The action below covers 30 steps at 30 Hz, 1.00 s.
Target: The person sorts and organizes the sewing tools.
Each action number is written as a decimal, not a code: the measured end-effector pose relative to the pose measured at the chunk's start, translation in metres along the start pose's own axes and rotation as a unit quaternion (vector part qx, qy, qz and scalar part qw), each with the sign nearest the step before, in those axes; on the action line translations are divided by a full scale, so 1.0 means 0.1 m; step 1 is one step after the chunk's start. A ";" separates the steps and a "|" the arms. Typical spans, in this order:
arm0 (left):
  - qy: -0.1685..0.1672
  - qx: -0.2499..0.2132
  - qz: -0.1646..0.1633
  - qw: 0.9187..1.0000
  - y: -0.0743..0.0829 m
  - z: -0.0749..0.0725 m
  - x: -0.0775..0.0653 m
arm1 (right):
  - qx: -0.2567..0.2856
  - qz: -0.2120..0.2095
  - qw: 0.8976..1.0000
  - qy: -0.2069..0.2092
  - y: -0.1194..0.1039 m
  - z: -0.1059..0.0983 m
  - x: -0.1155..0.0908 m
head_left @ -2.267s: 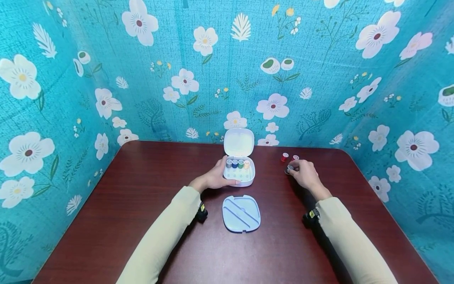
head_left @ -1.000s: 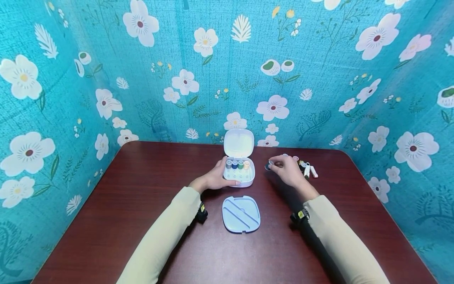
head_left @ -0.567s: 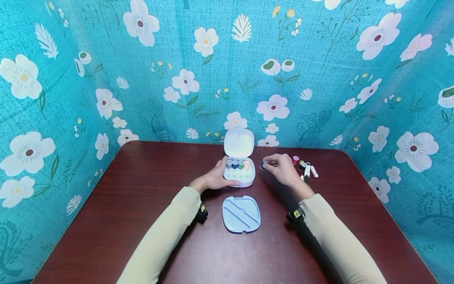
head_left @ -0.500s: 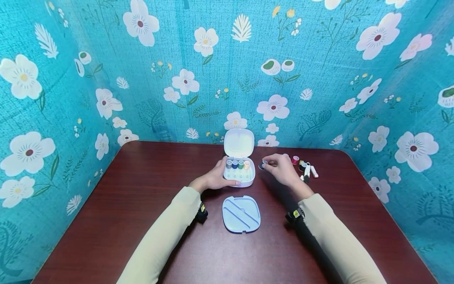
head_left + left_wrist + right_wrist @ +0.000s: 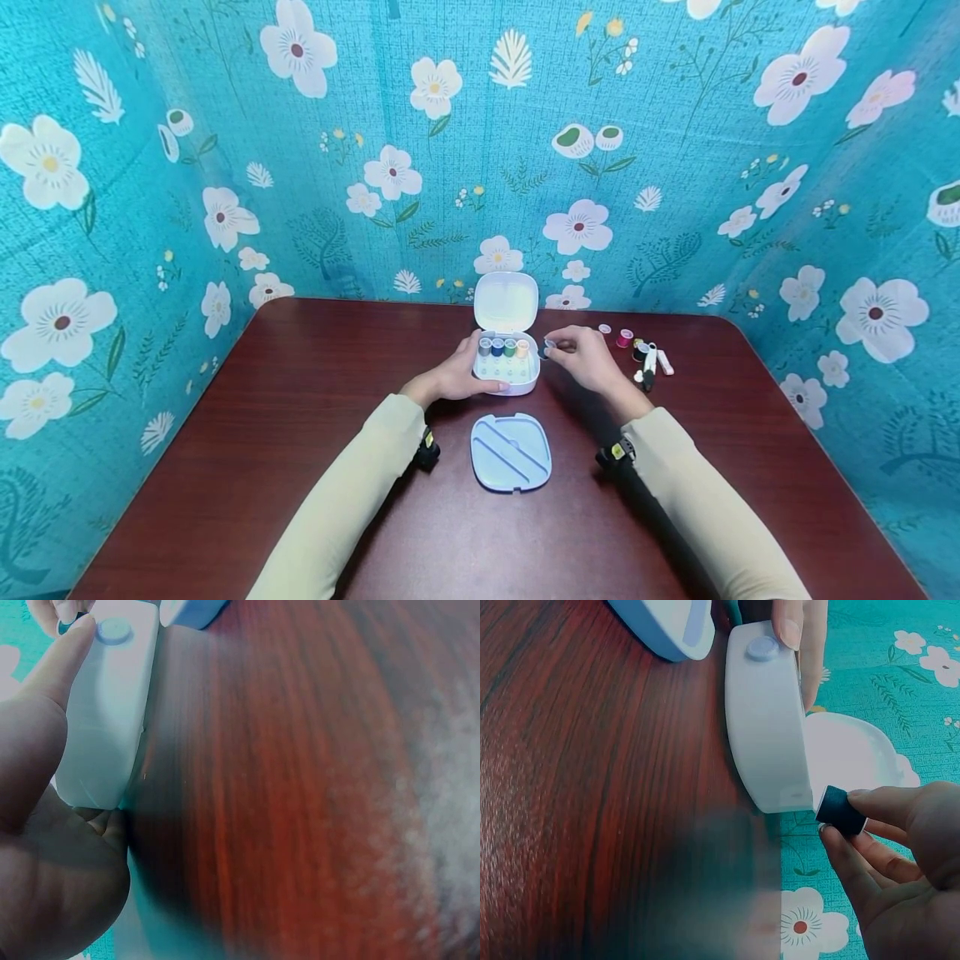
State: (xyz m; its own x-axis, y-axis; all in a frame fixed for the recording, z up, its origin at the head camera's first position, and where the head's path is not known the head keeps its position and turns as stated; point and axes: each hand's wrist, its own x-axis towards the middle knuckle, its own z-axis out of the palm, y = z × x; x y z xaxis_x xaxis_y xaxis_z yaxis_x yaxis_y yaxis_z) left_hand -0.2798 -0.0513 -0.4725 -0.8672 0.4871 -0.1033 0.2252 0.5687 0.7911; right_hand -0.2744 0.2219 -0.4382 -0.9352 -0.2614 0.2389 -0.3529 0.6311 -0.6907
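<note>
An open white sewing box point(image 5: 517, 387) stands at the table's far middle, its lid point(image 5: 506, 302) tipped back. Inside, a back row of thread spools in grey, blue, green and peach sits above a front row of bare pegs. My left hand point(image 5: 453, 374) grips the box at its left side; its thumb lies along the front wall in the left wrist view. Just off the box's right edge, my right hand point(image 5: 592, 358) pinches a dark thread spool point(image 5: 842, 811) between thumb and fingers. That spool is held up off the table.
A pale blue tray insert point(image 5: 512, 452) with diagonal ridges lies in front of the box. To the right are a red spool point(image 5: 624, 338), a black spool point(image 5: 640, 352), a small pair of snips point(image 5: 649, 367) and a white stick-like piece point(image 5: 665, 362). A floral curtain hangs behind.
My right hand has picked up the dark spool from the group on the right and carried it left to the box's edge. My left hand keeps its grip on the box.
</note>
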 end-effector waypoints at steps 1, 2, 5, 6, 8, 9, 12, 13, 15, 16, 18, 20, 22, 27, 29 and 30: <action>0.000 0.000 0.000 1.000 0.00 0.00 0.00 | 0.001 0.000 1.000 0.000 0.00 0.01 0.00; 0.000 0.000 0.000 1.000 0.00 0.00 0.00 | 0.002 0.000 1.000 0.000 0.00 0.02 0.01; 0.002 0.002 0.001 1.000 0.00 0.00 0.01 | 0.007 0.002 1.000 -0.001 0.00 0.05 0.02; 0.003 0.002 0.002 1.000 0.00 0.00 0.01 | 0.010 0.002 1.000 -0.002 0.00 0.06 0.03; 0.005 0.001 0.005 1.000 0.00 0.00 0.01 | 0.014 0.003 1.000 -0.006 -0.01 0.08 0.05; 0.005 0.001 0.005 1.000 0.00 0.00 0.01 | 0.016 0.004 1.000 -0.009 -0.01 0.09 0.05; 0.005 -0.001 0.008 1.000 0.00 -0.01 0.01 | 0.021 0.005 1.000 -0.018 -0.03 0.12 0.08; 0.004 -0.002 0.009 1.000 0.00 -0.01 0.01 | 0.022 0.004 1.000 -0.021 -0.03 0.13 0.08; 0.001 -0.002 0.010 1.000 -0.01 0.00 0.01 | 0.023 0.000 0.999 -0.022 -0.05 0.14 0.09; 0.001 -0.003 0.010 1.000 -0.01 0.00 0.01 | 0.024 -0.002 0.999 -0.021 -0.05 0.15 0.10; -0.001 -0.005 0.009 1.000 -0.02 -0.01 0.02 | 0.022 -0.008 1.000 -0.020 -0.07 0.17 0.11; -0.002 -0.003 0.008 1.000 -0.02 -0.01 0.03 | 0.020 -0.015 0.999 -0.020 -0.09 0.18 0.13; -0.001 -0.003 0.009 1.000 -0.02 -0.02 0.03 | 0.018 -0.021 0.999 -0.020 -0.11 0.20 0.15; 0.001 -0.006 0.015 1.000 -0.01 -0.02 0.03 | 0.012 -0.034 0.999 -0.026 -0.16 0.26 0.19; 0.001 -0.007 0.016 1.000 -0.01 -0.02 0.02 | 0.007 -0.034 0.999 -0.028 -0.18 0.29 0.20; 0.002 -0.007 0.018 1.000 -0.01 -0.01 0.02 | 0.003 -0.036 0.999 -0.029 -0.19 0.30 0.20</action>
State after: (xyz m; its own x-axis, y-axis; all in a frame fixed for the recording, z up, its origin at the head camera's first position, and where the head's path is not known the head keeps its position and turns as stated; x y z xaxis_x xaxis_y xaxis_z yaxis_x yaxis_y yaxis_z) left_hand -0.2825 -0.0521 -0.4730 -0.8602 0.5047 -0.0729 0.2494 0.5411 0.8031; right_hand -0.2858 0.1827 -0.4404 -0.9041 -0.3480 0.2479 -0.4186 0.6050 -0.6773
